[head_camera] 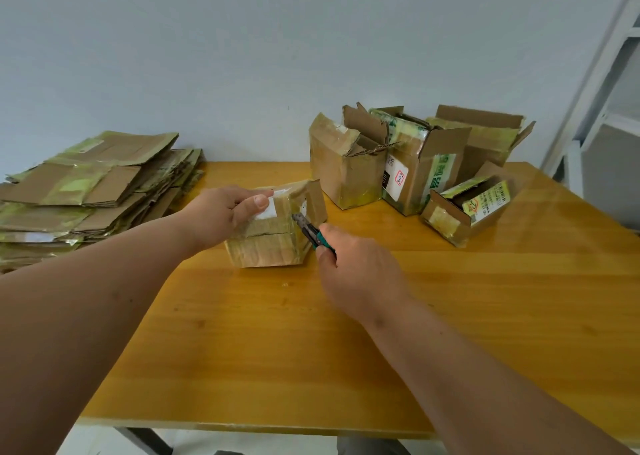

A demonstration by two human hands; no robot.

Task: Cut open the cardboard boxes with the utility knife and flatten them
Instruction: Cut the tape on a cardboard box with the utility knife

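A small taped cardboard box (273, 243) stands on the wooden table (311, 350) near its middle. My left hand (221, 212) grips the box's top left edge, thumb lying over a white label. My right hand (349, 264) holds a utility knife (311, 231) with a green and black handle. The knife's tip touches the box's upper right corner, beside a raised flap.
A tall stack of flattened cardboard (90, 191) lies at the table's left end. Several opened boxes (408, 163) stand at the back right, with a small one (467, 208) lying in front of them. A white metal frame (602, 108) stands at the far right.
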